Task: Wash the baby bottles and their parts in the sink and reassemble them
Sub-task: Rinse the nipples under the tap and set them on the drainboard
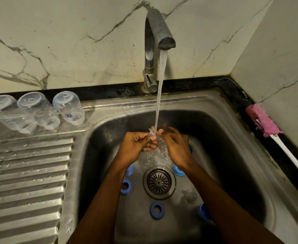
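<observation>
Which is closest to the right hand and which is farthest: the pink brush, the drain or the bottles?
1. Drain: just below the right hand, which holds a clear part.
2. Pink brush: on the right ledge.
3. Bottles: far left, on the draining board.

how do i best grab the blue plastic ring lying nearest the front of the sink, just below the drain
I'd pinch the wall of the blue plastic ring from straight above, one fingertip in its centre hole, thumb outside. It lies flat on the steel sink floor, hole up, so its low sides give little to grasp sideways.
</observation>
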